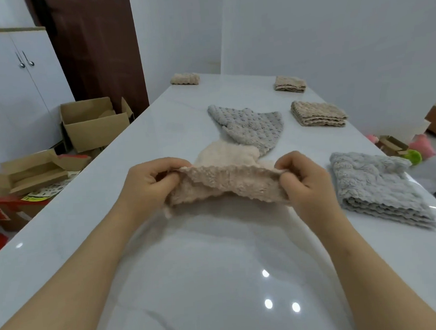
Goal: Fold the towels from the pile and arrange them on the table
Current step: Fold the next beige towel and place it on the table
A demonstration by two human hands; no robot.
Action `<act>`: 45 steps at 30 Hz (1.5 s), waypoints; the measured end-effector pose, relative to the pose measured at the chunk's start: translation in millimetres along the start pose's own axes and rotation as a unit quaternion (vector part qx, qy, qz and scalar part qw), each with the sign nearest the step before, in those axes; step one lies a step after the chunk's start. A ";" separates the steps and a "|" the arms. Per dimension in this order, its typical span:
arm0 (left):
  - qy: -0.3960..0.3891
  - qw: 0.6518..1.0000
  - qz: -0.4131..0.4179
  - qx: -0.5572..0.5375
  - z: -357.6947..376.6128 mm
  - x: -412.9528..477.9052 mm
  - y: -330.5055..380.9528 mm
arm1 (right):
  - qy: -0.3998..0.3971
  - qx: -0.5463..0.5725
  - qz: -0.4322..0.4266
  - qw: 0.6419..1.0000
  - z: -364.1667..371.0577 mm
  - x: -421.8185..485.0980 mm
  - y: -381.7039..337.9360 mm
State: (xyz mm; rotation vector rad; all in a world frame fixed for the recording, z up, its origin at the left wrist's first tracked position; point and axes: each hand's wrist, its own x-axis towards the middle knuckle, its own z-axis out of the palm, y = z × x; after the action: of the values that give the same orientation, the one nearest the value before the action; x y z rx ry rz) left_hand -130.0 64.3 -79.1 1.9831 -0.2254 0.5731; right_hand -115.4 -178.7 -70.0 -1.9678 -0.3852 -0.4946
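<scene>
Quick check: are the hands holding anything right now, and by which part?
Yes. The left hand and the right hand each pinch one end of the top edge of the pale beige fluffy towel, which is stretched between them.

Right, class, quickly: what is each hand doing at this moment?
Left hand: pinches the beige towel at its left end.
Right hand: pinches the same towel's right end.

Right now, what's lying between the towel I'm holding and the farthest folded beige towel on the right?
In the head view, an unfolded grey dotted towel lies between the held towel and that folded beige towel.
</scene>
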 end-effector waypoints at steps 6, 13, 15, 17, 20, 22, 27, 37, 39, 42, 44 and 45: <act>-0.235 0.971 -0.033 -0.030 -7.6 -0.5 3.8 | -0.305 0.008 0.161 0.939 -16.9 -1.7 2.8; -0.243 0.930 -0.043 0.274 15.7 3.0 -25.4 | -0.094 -0.242 0.019 0.965 2.0 0.9 30.0; -0.271 0.873 -0.015 0.405 20.6 2.3 -29.9 | -0.169 -0.319 0.013 0.933 9.3 -1.5 37.9; -0.259 0.860 -0.032 0.439 21.0 4.5 -28.0 | -0.175 -0.361 0.026 0.916 13.4 -1.8 38.9; -0.255 0.823 -0.067 0.503 15.7 8.0 -25.3 | -0.135 -0.388 0.058 0.910 11.0 0.5 38.9; -0.236 0.802 -0.082 0.543 10.6 8.7 -24.3 | -0.118 -0.416 0.083 0.898 7.2 1.2 40.6; -0.181 0.859 -0.058 0.476 10.0 2.7 -28.1 | -0.096 -0.367 0.057 0.923 10.8 2.7 40.5; -0.269 0.848 -0.075 0.450 14.2 23.0 -56.2 | -0.172 -0.330 0.042 0.927 19.2 12.7 48.7; -0.260 0.859 -0.069 0.435 12.3 21.8 -54.6 | -0.146 -0.286 0.007 0.947 13.0 12.3 40.4; -0.210 0.883 -0.028 0.419 4.1 13.9 -47.3 | -0.163 -0.192 -0.056 0.966 6.7 5.4 24.6; -0.196 0.902 0.021 0.383 -0.7 5.4 -37.5 | -0.171 -0.200 -0.094 0.960 9.7 -0.5 18.9; -0.205 0.913 0.035 0.350 -1.8 0.7 -31.0 | -0.177 -0.215 -0.096 0.956 11.6 -2.3 17.2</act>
State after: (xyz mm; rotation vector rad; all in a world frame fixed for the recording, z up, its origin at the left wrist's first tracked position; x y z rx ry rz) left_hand -117.6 80.4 -102.6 2.8038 -0.3881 0.2835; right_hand -107.2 -175.6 -89.0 -2.4654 -0.7502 -0.3647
